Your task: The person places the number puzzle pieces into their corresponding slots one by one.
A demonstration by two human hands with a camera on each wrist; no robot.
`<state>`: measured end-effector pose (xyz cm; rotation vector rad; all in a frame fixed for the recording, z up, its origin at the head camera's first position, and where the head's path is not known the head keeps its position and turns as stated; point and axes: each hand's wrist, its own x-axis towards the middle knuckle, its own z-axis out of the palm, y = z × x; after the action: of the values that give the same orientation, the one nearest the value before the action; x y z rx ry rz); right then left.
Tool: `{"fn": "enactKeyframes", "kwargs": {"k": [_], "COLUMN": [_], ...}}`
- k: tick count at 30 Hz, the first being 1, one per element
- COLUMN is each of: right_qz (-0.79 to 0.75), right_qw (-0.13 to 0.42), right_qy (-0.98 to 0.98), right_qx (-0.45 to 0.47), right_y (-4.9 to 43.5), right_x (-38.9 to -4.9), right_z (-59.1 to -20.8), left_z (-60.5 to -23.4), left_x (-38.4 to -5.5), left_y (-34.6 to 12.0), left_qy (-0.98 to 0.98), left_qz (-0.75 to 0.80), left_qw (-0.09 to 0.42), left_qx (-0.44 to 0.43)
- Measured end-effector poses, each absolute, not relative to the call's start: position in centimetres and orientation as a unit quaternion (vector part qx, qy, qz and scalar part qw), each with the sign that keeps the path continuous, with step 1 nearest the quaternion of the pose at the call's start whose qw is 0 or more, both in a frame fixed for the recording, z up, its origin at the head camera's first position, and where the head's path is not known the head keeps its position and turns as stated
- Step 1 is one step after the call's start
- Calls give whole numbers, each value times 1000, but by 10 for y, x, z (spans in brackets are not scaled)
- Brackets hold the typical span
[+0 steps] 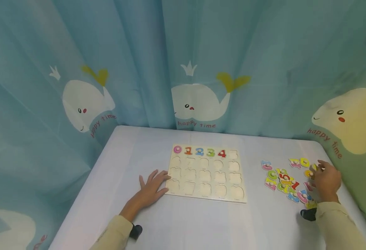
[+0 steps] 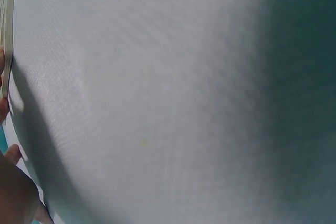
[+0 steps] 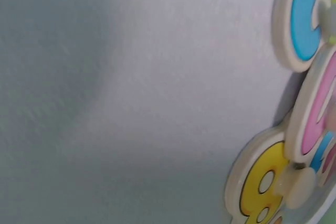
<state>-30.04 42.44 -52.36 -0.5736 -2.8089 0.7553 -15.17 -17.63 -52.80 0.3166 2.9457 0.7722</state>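
Observation:
My left hand (image 1: 151, 190) lies with fingers spread at the left edge of a wooden number puzzle board (image 1: 212, 167), fingertips right at its rim. Pieces 0 to 4 sit in the top row; the recesses below show bare wood. At the right, my right hand (image 1: 327, 178) pinches a small yellow number piece (image 1: 315, 167), which looks tilted and is partly hidden by the fingers. Under and beside that hand are loose number pieces with knobs, among them a red 5 (image 1: 284, 177) and a yellow piece (image 3: 262, 182) in the right wrist view.
The loose pieces form a cluster, some overlapping, right of the board. A white table (image 1: 183, 222) carries everything. Behind and beside it hangs a blue-green curtain (image 1: 145, 62) with whale prints. A dark wrist device (image 1: 308, 214) sits by the right sleeve.

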Motion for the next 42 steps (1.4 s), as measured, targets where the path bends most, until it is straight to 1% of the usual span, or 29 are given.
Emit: {"fn": "enactKeyframes", "kwargs": {"k": [4, 8, 13, 15, 22, 24, 32, 34, 42], "right_qz": [278, 294, 295, 297, 318, 321, 323, 328, 363], "right_qw": [128, 142, 179, 185, 154, 153, 125, 124, 87], "right_qy": [-934, -931, -933, -934, -934, -934, -938, -936, -925], "right_qx": [-182, -161, -99, -73, -53, -44, 14, 30, 63], "right_y": [412, 396, 373, 364, 340, 334, 302, 295, 271], "right_x": [-308, -307, -301, -300, -302, -302, -296, -297, -306], "right_z": [-514, -513, -510, -506, -503, -504, -499, -498, -500], "left_z": [-524, -524, -529, -529, -530, -531, -532, -532, -532], "left_x": [-158, -159, -157, -157, -156, -157, -156, -156, -157], "left_y": [-178, -180, -180, -180, -180, -180, -179, -179, -179], "left_qy": [960, 958, 956, 956, 958, 958, 957, 958, 960], "left_qz": [258, 263, 267, 266, 262, 262, 264, 262, 257], "left_qw": [33, 41, 48, 46, 37, 38, 42, 41, 38], "left_qx": [104, 109, 114, 114, 114, 113, 111, 110, 107]}}
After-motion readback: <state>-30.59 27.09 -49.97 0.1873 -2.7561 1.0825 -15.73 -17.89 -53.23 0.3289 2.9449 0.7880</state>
